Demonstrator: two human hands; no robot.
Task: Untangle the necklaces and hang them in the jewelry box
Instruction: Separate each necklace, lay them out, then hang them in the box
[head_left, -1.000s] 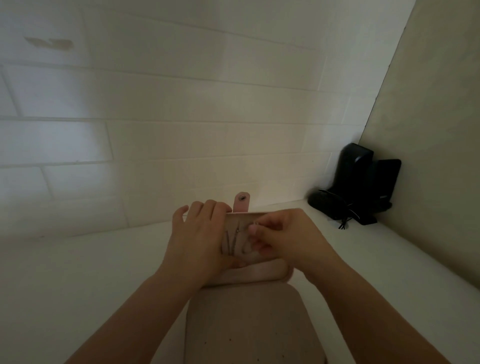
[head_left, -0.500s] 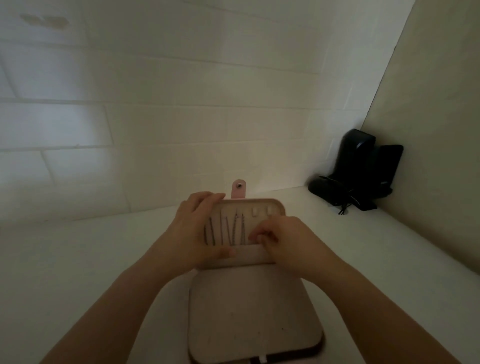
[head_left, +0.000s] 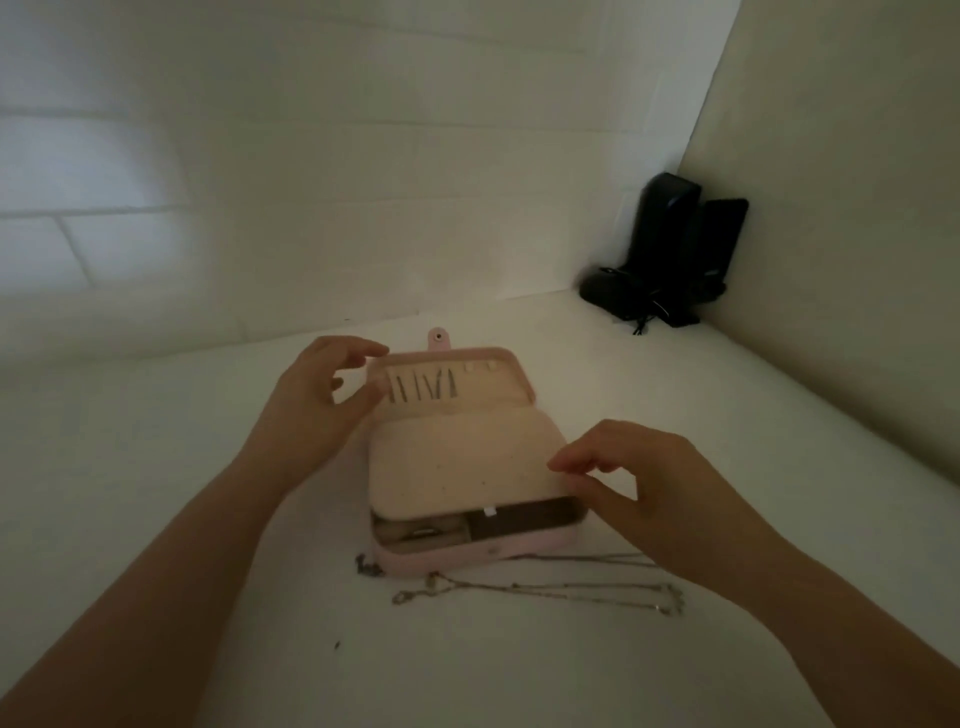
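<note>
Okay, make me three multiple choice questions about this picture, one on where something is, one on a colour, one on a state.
1. Where does the loose necklace lie?
A. on the table in front of the jewelry box
B. inside the lid
C. in the right hand

2. What colour is the jewelry box shell?
A. blue
B. pink
C. green

3. How is the lid?
A. snapped shut
B. taken off
C. open, standing up

Answers: 1 A, the chain stretches along the table by the box's near edge; 2 B, rim and clasp tab are pink; 3 C, hung chains show inside it.

White counter (head_left: 156, 519) — what rests on it

An open pink jewelry box (head_left: 467, 558), loose necklace chains (head_left: 545, 592) just in front of it, and black devices (head_left: 670, 260) in the far corner.
</note>
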